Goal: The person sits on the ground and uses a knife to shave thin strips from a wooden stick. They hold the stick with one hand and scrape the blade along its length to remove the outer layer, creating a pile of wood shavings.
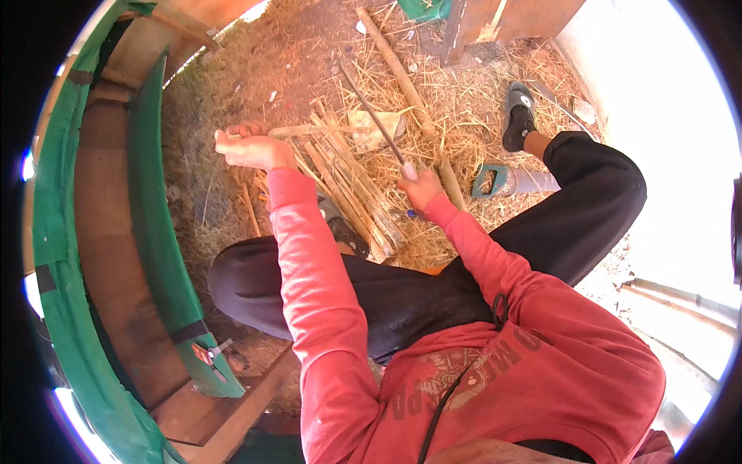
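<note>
My right hand is closed round the pale handle of a long, narrow, dark-bladed knife, its blade angled up and to the left. On the left, my left hand is curled with its fingers bent. A light wooden stick runs out to the right from between its fingers and palm, and the grip itself is partly hidden. Below and between my hands, a bundle of thin split wood strips lies on the ground by my folded leg. The knife passes above these strips without touching them.
A long pole lies across straw beyond the strips. A handsaw with a teal handle rests by my outstretched leg. Farther right are a thin metal blade and a stone. A green-edged wooden frame stands at left.
</note>
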{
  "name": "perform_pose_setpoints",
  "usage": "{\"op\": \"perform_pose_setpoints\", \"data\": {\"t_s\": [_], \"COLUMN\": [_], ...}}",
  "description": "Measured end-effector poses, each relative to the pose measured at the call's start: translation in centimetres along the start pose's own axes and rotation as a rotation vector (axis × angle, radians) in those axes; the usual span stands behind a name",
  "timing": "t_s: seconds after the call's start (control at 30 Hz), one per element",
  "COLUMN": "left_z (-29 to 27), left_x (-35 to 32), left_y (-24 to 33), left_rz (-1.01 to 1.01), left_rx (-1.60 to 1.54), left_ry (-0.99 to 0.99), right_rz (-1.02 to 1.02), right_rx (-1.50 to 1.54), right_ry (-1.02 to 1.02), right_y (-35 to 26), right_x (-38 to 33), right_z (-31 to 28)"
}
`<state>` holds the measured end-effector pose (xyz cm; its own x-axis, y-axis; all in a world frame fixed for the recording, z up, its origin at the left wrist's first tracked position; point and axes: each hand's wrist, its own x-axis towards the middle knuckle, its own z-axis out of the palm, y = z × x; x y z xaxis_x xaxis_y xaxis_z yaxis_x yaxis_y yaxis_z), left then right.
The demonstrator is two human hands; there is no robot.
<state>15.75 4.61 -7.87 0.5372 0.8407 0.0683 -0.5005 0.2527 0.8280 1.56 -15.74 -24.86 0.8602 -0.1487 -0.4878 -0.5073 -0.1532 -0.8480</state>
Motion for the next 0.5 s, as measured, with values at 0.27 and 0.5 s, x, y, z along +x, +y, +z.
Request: {"op": "perform_pose_setpoints", "data": {"t_s": [0.27,0.5], "left_z": [-1.2,-0.6], "left_x": [0.5,0.2], "left_y": [0.4,0.4], "left_rz": [-0.063,-0.065], "left_rx": [0.023,-0.037], "left_ry": [-0.056,-0.157], "right_rz": [0.186,0.136], "right_rx": [-0.310,-0.286], "right_ry": [-0.119,-0.107], "right_y": [3.5,4.2], "right_x": [0.3,0.8], "right_z": [2.1,0.9]}}
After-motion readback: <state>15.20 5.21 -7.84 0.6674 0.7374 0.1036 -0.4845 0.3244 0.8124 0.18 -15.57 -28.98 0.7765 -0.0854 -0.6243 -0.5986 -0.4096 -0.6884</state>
